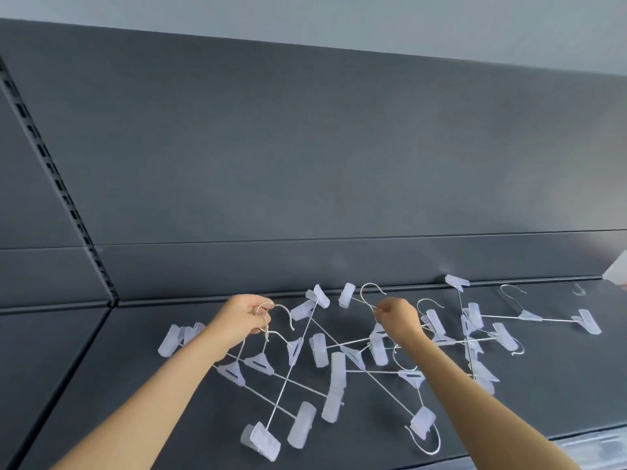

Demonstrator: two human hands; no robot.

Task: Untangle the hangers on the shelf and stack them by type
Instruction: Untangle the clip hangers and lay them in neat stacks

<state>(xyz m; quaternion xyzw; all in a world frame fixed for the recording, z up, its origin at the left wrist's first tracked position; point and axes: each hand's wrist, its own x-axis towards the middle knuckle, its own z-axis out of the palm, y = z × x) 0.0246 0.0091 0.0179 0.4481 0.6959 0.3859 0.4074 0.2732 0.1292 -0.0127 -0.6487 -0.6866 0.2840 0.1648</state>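
A tangle of clip hangers [339, 361], thin metal wire with translucent white plastic clips, lies spread over the dark grey shelf [135, 368]. My left hand [241, 320] is closed around the metal hooks of a few hangers at the left of the pile. My right hand [398, 317] pinches the neck of another hanger's hook [369, 293] near the back of the shelf. One hanger [543, 317] lies apart at the right, clear of the tangle.
The shelf's dark back panel [305, 164] rises just behind the pile, with a slotted upright [61, 188] at the left. A neighbouring shelf section [40, 334] lies to the left. A pale object [617, 269] shows at the right edge.
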